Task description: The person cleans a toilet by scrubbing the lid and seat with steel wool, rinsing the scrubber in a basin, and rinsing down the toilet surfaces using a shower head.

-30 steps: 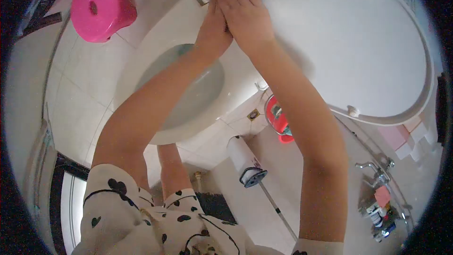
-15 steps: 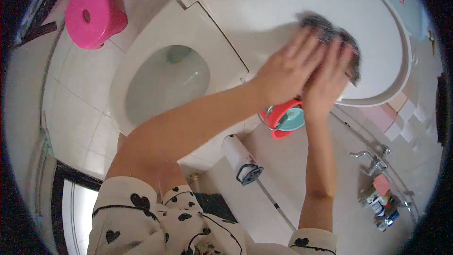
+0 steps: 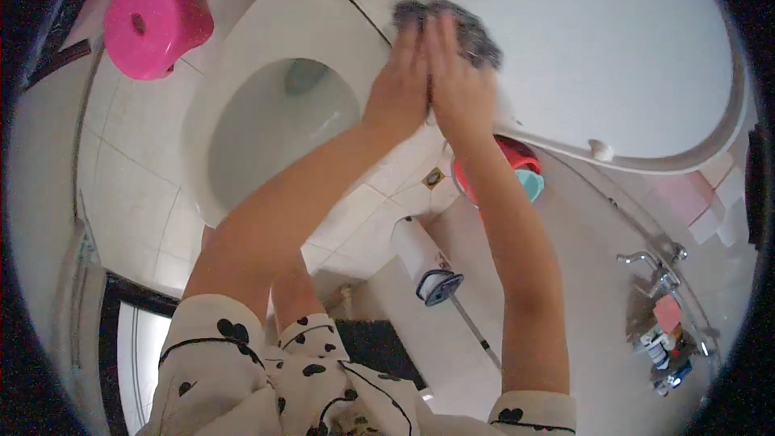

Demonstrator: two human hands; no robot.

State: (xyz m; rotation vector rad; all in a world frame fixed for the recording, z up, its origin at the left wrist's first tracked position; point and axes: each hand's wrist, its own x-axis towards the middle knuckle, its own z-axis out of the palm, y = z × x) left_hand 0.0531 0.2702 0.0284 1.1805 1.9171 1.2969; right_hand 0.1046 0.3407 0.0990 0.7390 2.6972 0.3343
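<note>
A crumpled dark grey cloth [image 3: 476, 39] lies against the white toilet lid [image 3: 613, 56], near its hinge edge beside the bowl. My left hand [image 3: 400, 85] presses on the cloth's left part with fingers stretched forward. Close beside it, my right hand [image 3: 464, 93] rests on the cloth too, its fingers over the middle. Both hands are slightly blurred, and their palms and fingertips are partly hidden. Left of the cloth is the toilet bowl [image 3: 274, 137], with water in it.
A pink stool [image 3: 149, 24] stands on the tiled floor at upper left. Red and teal basins [image 3: 526, 184] sit below the lid. Nearby is a white cylinder [image 3: 420, 246] with a metal rod. A wall tap [image 3: 658, 274] and a shelf of bottles [image 3: 662, 351] are at right.
Both hands and the cloth have moved left across the lid, toward the hinge edge and bowl. The view has shifted slightly, and a floor drain now shows between the arms.
</note>
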